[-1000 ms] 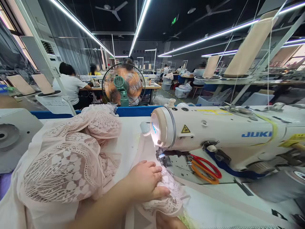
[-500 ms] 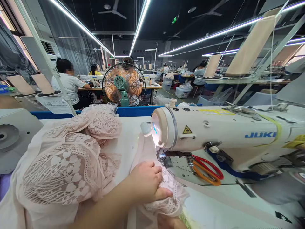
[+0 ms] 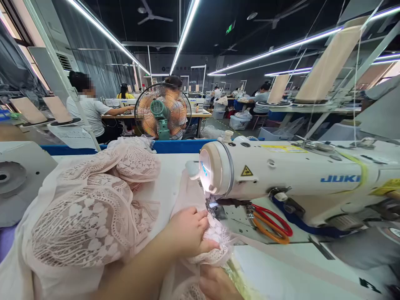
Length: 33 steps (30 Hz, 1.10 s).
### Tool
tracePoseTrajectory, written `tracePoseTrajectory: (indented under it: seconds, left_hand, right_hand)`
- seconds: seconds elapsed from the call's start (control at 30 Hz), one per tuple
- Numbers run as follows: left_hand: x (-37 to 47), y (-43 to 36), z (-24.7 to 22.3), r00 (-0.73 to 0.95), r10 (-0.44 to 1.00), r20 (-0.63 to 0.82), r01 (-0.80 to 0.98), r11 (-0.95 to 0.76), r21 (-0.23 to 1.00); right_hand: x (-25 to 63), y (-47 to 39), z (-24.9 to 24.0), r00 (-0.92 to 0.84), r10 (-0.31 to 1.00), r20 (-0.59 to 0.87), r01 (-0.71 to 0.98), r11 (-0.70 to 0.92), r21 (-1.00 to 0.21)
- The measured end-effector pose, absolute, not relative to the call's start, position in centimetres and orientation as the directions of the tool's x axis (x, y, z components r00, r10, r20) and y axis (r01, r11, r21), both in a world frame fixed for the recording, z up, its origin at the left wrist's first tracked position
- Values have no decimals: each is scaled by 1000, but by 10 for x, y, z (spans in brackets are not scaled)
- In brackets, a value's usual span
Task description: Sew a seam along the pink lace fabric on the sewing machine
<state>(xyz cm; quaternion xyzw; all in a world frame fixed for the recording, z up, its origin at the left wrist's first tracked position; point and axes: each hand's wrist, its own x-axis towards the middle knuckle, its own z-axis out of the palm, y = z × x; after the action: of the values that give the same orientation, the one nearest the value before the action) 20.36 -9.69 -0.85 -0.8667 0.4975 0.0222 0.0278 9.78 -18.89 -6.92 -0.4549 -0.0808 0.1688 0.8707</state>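
My left hand (image 3: pixel 190 231) lies on pale pink lace fabric (image 3: pixel 218 235) just in front of the needle area of a white sewing machine (image 3: pixel 250 168); its thumb is spread from the other fingers. Lower down, my right hand (image 3: pixel 218 283) grips the near edge of the same fabric, its fingertips partly hidden by the cloth. The fabric runs up past the lit presser foot. Left of my arm lies a pile of pink lace garments (image 3: pixel 78 225).
Orange-handled scissors (image 3: pixel 271 229) and a red-handled pair lie under the machine arm. Thread cones (image 3: pixel 331 62) stand at the upper right. Beyond the table's blue edge are a fan (image 3: pixel 162 110) and a seated person (image 3: pixel 90 108).
My right hand has moved up and slightly left with the fabric edge. My left hand has shifted a little left. Behind the fan, a person's head has risen into view.
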Motion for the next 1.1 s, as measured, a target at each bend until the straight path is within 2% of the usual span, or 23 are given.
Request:
tracePoseTrajectory:
  seconds: [0.13, 0.23, 0.33, 0.4, 0.43, 0.47, 0.53, 0.57, 0.63, 0.73, 0.83, 0.93, 1.0, 1.1]
  left_hand:
    - [212, -88, -12, 495, -869, -19, -867, -495, 63]
    - [218, -83, -10, 482, -875, -38, -873, -484, 65]
    - [218, -83, -1, 462, -881, -97, -884, -467, 32]
    - [212, -84, 6, 407, -902, -146, -910, -414, 14]
    - [207, -85, 8, 366, -916, -166, -927, -374, 20]
    - [200, -87, 10, 332, -927, -174, -939, -342, 34]
    - [186, -88, 10, 317, -935, -157, -941, -331, 71]
    - [179, -88, 9, 333, -933, -138, -934, -347, 90]
    - [168, -86, 2, 382, -920, -90, -915, -390, 107]
    - [162, -79, -11, 385, -922, -41, -920, -387, 69]
    - [165, -71, -20, 321, -947, 9, -947, -321, -11]
    - [166, -70, -18, 289, -957, 6, -953, -289, -94]
    - [165, -74, -12, 354, -935, -29, -928, -347, -138]
    - [161, -87, -9, 497, -868, -10, -861, -492, -133]
  right_hand:
    - [107, -174, -68, 917, 383, 108, -182, 644, -743]
    - [101, -177, -67, 926, 368, 86, -165, 598, -785]
    - [85, -202, -63, 932, 362, 5, -137, 366, -921]
    - [78, -230, -61, 932, 357, -65, -95, 68, -993]
    - [76, -245, -60, 943, 321, -85, -49, -119, -992]
    - [76, -260, -60, 967, 243, -81, -3, -307, -952]
    - [82, -285, -61, 993, 110, 54, 110, -611, -784]
    - [86, -294, -62, 987, 97, 130, 160, -712, -683]
    - [96, -303, -63, 956, 158, 245, 262, -835, -484]
    - [109, -303, -62, 912, 284, 296, 359, -902, -241]
    - [117, -300, -59, 872, 343, 348, 394, -915, -86]
    - [119, -299, -60, 802, 398, 444, 455, -890, -24]
    - [117, -298, -62, 765, 450, 460, 510, -860, -6]
    - [115, -296, -66, 741, 465, 484, 542, -840, -21]
